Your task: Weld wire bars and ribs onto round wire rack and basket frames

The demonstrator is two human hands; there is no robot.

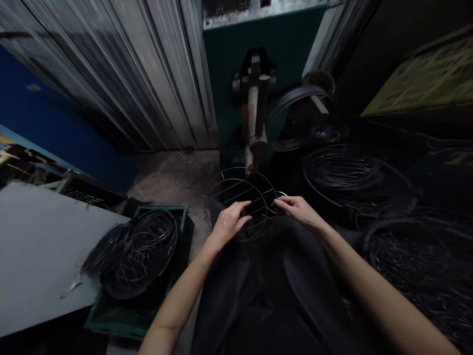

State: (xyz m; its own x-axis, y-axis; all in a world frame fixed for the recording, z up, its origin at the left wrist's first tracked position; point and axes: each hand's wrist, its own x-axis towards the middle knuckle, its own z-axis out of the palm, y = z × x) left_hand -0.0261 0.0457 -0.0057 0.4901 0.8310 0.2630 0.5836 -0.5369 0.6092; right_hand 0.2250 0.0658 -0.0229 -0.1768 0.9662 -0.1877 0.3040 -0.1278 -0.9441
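Observation:
A round wire rack (236,184), made of thin hoops with parallel cross wires, is above my lap in front of the machine's arm. My left hand (231,223) grips this rack, its fingers curled over the wires. My right hand (295,209) pinches a small wire ring (281,193) at the rack's right edge. Whether the ring touches the rack cannot be made out. Just beyond the rack, the tip of the machine's arm (252,167) points down close to the far hoop.
A green machine (229,64) stands ahead. To the left, a green crate (186,212) holds a basin with wire hoops (155,231), beside a white board (40,251). Basins of wires (342,170) and small metal parts (406,256) are on the right. Wire grids (187,181) lie on the floor.

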